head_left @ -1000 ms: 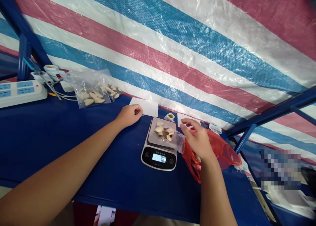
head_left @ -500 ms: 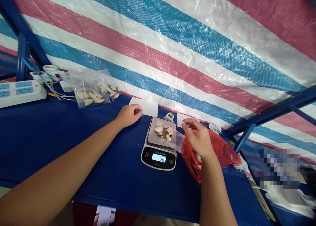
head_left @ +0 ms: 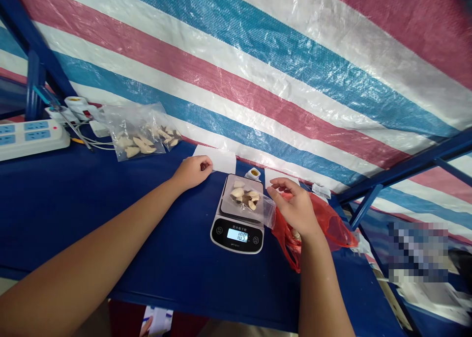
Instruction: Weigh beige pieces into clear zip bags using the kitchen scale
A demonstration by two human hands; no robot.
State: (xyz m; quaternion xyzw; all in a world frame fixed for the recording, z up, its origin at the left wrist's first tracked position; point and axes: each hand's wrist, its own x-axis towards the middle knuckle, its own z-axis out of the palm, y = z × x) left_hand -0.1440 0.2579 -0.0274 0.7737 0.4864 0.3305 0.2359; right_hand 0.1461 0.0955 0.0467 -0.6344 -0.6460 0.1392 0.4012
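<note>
Right hand (head_left: 297,207) shifts slightly left, toward the mouth of the clear bag (head_left: 268,212); the red bag's (head_left: 330,224) far edge draws in a little. Reading on the scale (head_left: 225,244) goes from 9.6 to 10.9. Left hand (head_left: 193,171) stays put.

Clear bag lies flat on the scale's platform, pale pieces (head_left: 253,197) inside, bunched near the middle, probably so that the platform bears their weight. The bag's mouth overhangs the right side, toward the right hand; likely handy for reaching in.

Right hand hovers over the red bag, thumb and forefinger parted, nothing visible between them. Contact with either bag: cannot tell. Left hand rests on the table (head_left: 165,263) at the corner of a white paper (head_left: 224,160), fingers curled in, thumb against forefinger, no object seen in them. Both hands keep off the platform, perhaps to leave the reading undisturbed.

2 filled bags (head_left: 138,138) lie at far left near the power strip (head_left: 42,136), well apart from the scale, presumably to keep them separate.
</note>
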